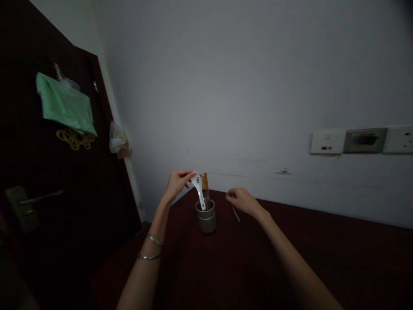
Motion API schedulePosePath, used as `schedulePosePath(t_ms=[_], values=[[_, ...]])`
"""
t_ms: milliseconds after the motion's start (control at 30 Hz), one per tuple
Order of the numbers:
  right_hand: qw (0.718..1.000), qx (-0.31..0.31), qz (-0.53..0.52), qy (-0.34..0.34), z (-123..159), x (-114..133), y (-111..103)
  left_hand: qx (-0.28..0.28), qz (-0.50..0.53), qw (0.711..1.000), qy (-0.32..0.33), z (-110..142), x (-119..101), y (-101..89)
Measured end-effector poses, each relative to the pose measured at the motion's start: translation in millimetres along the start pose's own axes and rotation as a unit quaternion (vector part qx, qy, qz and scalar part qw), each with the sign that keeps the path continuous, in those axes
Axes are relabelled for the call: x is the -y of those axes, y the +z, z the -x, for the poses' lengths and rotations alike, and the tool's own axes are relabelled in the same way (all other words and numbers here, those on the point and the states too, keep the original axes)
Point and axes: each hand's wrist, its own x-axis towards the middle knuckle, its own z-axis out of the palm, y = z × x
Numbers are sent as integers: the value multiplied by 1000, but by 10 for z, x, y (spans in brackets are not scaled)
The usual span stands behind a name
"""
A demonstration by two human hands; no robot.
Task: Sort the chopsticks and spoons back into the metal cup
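Spoon, white with blue motif: bowl end pinched in left hand, handle pointing down at mouth of grey cup. Slim utensil: pinched in right hand, right of cup, slanting over dark red table. Chopsticks: several, standing in cup. Wall: pale, behind table. Green cloth: hanging on door, far left.

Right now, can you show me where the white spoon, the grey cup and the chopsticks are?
White spoon [200, 193]: head view, on its handle.
Grey cup [207, 221]: head view, on its outer wall.
Chopsticks [205, 182]: head view, on their upper part, above the rim.
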Motion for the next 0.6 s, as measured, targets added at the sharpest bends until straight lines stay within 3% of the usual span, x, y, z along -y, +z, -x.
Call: schedulePosePath(t_ms=[167, 367, 600], values=[[997, 28, -65, -7, 5, -75, -108, 60, -56, 994, -66, 26, 628, -244], [991, 56, -120, 36, 43, -70, -184, 152, -123, 965, -172, 307, 1413, -442], [986, 76, -140, 53, 81, -21, -230, 193, -132, 943, -237, 543, 1835, -375]])
